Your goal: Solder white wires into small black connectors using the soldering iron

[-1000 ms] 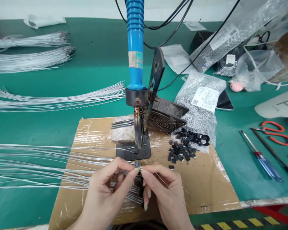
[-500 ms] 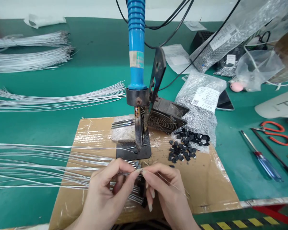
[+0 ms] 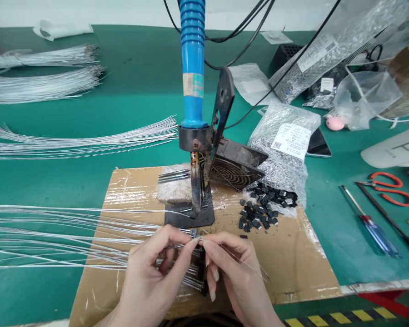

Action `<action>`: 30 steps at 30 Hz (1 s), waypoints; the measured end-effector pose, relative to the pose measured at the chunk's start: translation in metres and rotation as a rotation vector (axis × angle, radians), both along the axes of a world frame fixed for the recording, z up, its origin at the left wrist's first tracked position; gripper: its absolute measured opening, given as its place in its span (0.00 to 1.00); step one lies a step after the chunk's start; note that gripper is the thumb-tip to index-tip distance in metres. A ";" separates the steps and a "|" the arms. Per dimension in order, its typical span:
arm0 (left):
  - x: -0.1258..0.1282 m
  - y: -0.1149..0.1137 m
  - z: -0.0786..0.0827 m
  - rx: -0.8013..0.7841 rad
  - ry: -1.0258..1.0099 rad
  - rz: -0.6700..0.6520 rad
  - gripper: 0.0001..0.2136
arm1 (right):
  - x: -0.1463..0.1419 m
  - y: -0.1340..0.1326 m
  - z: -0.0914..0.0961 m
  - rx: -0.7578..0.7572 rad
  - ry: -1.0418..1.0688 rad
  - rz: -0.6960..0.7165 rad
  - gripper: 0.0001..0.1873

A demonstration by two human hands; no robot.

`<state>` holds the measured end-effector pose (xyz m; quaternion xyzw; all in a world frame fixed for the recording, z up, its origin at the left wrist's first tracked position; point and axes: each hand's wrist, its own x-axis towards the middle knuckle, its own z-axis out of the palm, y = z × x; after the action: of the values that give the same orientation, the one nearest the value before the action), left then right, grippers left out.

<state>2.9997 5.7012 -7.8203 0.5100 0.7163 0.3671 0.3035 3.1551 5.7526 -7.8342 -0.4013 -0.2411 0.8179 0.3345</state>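
My left hand (image 3: pixel 153 272) and my right hand (image 3: pixel 238 272) meet fingertip to fingertip over the cardboard, both pinched closed. Whatever lies right between the tips is tiny and mostly covered. A thin wire (image 3: pixel 247 263) runs from my right fingers across the back of that hand. Several white wires (image 3: pixel 54 238) come in from the left and pass beneath my left hand. Their ends reach a row of small black parts (image 3: pixel 201 268), partly hidden under the hands. Just beyond stands a blue-handled soldering iron (image 3: pixel 192 109), held tip-down in a black stand (image 3: pixel 204 219).
Loose black connectors (image 3: pixel 257 213) lie on the cardboard (image 3: pixel 293 268) beside a bubble-wrap bag (image 3: pixel 282 136). A small fan (image 3: pixel 236 165) leans behind the iron. Wire bundles (image 3: pixel 88 138) rest at left. On the right are a screwdriver (image 3: pixel 375 231), red-handled cutters (image 3: pixel 395 188) and a phone (image 3: pixel 318 144).
Both hands stay almost in place, with only a slight shift of the pinching fingertips. The whole view has moved a few pixels; nothing was taken up or let go.
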 end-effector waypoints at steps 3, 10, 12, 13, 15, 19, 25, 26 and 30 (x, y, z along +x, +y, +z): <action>0.001 -0.001 -0.001 0.071 0.033 0.009 0.08 | -0.002 -0.003 -0.001 -0.018 0.002 -0.014 0.14; 0.000 -0.001 -0.002 0.085 0.068 -0.016 0.07 | -0.002 -0.005 -0.010 0.004 0.054 -0.010 0.13; 0.000 -0.001 -0.001 0.080 0.073 -0.020 0.07 | -0.001 -0.004 -0.013 0.013 0.070 -0.011 0.14; 0.000 0.000 -0.001 0.081 0.075 -0.020 0.07 | -0.001 -0.004 -0.013 0.015 0.074 -0.014 0.13; 0.001 0.000 0.000 0.083 0.072 -0.010 0.07 | -0.002 -0.005 -0.013 0.016 0.079 -0.024 0.12; 0.006 0.001 0.001 0.056 0.044 0.041 0.08 | -0.005 -0.010 -0.012 -0.004 0.098 -0.071 0.11; 0.006 -0.001 -0.002 -0.010 -0.077 0.082 0.09 | -0.014 -0.015 -0.013 -0.039 0.129 -0.125 0.11; 0.005 -0.001 -0.002 -0.024 -0.107 0.072 0.10 | -0.015 -0.016 -0.013 -0.043 0.129 -0.127 0.11; 0.002 0.000 -0.002 -0.065 -0.200 0.071 0.11 | -0.011 -0.015 -0.008 -0.051 0.115 -0.101 0.12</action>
<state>3.0022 5.7010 -7.8224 0.4350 0.7115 0.4032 0.3768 3.1439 5.7372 -7.8417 -0.3736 -0.1799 0.8275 0.3786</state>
